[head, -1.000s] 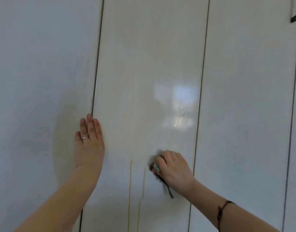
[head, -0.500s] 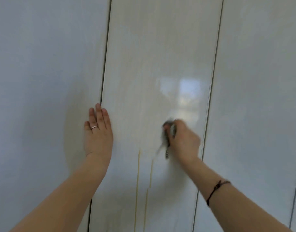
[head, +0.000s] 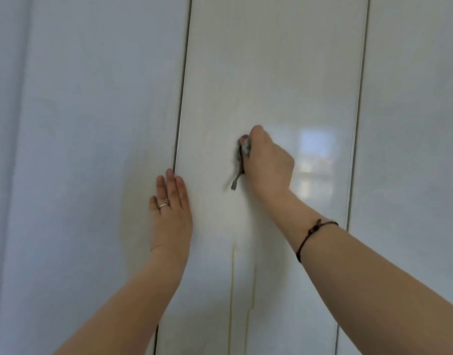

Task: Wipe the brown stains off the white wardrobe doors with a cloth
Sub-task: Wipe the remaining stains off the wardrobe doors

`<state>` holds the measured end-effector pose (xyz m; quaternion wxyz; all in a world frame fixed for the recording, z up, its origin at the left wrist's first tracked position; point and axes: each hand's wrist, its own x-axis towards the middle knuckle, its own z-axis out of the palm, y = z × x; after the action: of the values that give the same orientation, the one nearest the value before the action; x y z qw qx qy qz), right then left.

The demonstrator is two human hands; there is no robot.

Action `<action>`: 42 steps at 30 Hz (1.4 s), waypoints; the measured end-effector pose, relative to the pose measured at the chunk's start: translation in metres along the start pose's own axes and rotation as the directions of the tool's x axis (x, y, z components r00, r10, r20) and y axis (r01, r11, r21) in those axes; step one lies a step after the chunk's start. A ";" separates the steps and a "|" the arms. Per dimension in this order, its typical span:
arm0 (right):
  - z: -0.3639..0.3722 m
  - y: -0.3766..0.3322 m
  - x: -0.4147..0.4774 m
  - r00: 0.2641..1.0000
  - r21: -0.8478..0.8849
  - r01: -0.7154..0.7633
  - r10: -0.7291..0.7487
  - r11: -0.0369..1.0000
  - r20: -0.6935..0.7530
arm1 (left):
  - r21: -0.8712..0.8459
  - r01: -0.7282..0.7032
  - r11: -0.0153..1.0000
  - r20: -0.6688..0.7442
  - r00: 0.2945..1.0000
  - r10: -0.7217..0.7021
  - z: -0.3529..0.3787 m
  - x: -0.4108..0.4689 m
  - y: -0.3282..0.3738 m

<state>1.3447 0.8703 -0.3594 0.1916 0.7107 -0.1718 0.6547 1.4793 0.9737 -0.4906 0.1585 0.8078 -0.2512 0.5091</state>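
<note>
A glossy white wardrobe door (head: 271, 73) fills the middle of the view. My right hand (head: 267, 160) grips a small grey cloth (head: 242, 155) and presses it against this door, a loose end of the cloth hanging below the fist. Thin brown drip stains (head: 232, 285) run down the door below the cloth, and a fainter streak rises above it. My left hand (head: 170, 213) lies flat with straight fingers across the door's left edge, a ring on one finger.
A dark vertical gap (head: 181, 98) separates the middle door from the left panel (head: 92, 149). Another gap (head: 358, 111) borders the right door (head: 412, 149). A window reflection (head: 313, 160) shines right of the cloth.
My right hand has carried the cloth up the door, away from the brown drips. The view has shifted, so both hands sit further right in frame. The left hand has kept its place.
</note>
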 end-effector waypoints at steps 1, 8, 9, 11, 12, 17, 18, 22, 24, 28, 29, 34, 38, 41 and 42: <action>0.003 -0.003 -0.032 0.993 -0.021 0.116 -0.115 0.993 0.033 | 0.002 -0.005 1.000 -0.007 1.000 0.005 0.000 0.000 0.001; -0.029 0.068 -0.174 0.733 0.087 0.631 -0.630 0.771 0.257 | 0.014 -0.007 1.000 0.003 1.000 0.007 -0.009 -0.004 -0.002; -0.038 0.084 -0.146 0.774 0.018 0.598 -0.583 0.801 0.248 | 0.020 -0.013 1.000 -0.009 1.000 0.013 -0.008 -0.003 -0.001; -0.050 0.110 -0.078 0.939 -0.159 0.338 -0.321 0.928 0.124 | 0.015 -0.017 1.000 -0.027 0.999 0.017 -0.004 -0.002 -0.001; -0.056 0.121 -0.044 0.989 -0.195 0.146 -0.140 0.970 0.045 | 0.003 -0.011 1.000 -0.027 1.000 0.012 -0.003 -0.002 -0.001; -0.057 0.117 0.032 0.859 0.054 -0.451 0.450 0.891 -0.246 | 0.011 -0.006 1.000 -0.030 1.000 0.007 -0.003 -0.001 0.000; -0.050 0.104 0.023 0.844 0.106 -0.467 0.479 0.878 -0.240 | 0.016 -0.004 1.000 -0.020 1.000 0.004 -0.003 -0.002 0.001; -0.016 0.052 -0.069 0.998 -0.039 0.005 -0.003 0.999 0.066 | 0.030 -0.028 0.999 0.000 1.000 0.028 -0.003 -0.003 -0.003; -0.012 0.046 -0.120 0.951 -0.040 0.260 -0.248 0.965 0.184 | 0.024 -0.035 0.999 0.028 0.999 0.035 -0.007 -0.005 -0.005; -0.030 0.073 -0.194 0.813 0.096 0.469 -0.471 0.878 0.343 | 0.006 -0.068 0.998 0.017 0.998 0.068 -0.010 -0.005 -0.005; -0.041 0.083 -0.200 0.763 0.113 0.524 -0.524 0.844 0.379 | -0.010 -0.068 0.998 0.020 0.997 0.068 -0.011 -0.007 -0.005; -0.080 0.137 -0.144 0.918 -0.110 0.242 -0.191 0.964 0.347 | -0.093 -0.084 0.992 -0.012 0.996 0.083 -0.011 -0.009 -0.007; -0.070 0.135 -0.136 0.951 -0.008 -0.292 0.291 0.956 0.100 | -0.169 -0.076 0.983 -0.025 0.997 0.073 -0.005 -0.009 -0.009; -0.058 0.112 -0.216 0.937 0.015 -0.232 0.220 0.973 0.270 | -0.175 -0.070 0.982 -0.002 0.997 0.071 -0.001 -0.026 -0.010; -0.060 0.108 -0.249 0.914 -0.023 -0.169 0.165 0.985 0.371 | -0.161 -0.082 0.984 0.002 0.996 0.084 0.005 -0.037 -0.012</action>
<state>1.2186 0.8049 -0.5979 0.0956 0.8053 -0.2618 0.5233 1.4765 0.9900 -0.5256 0.2006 0.7835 -0.3255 0.4899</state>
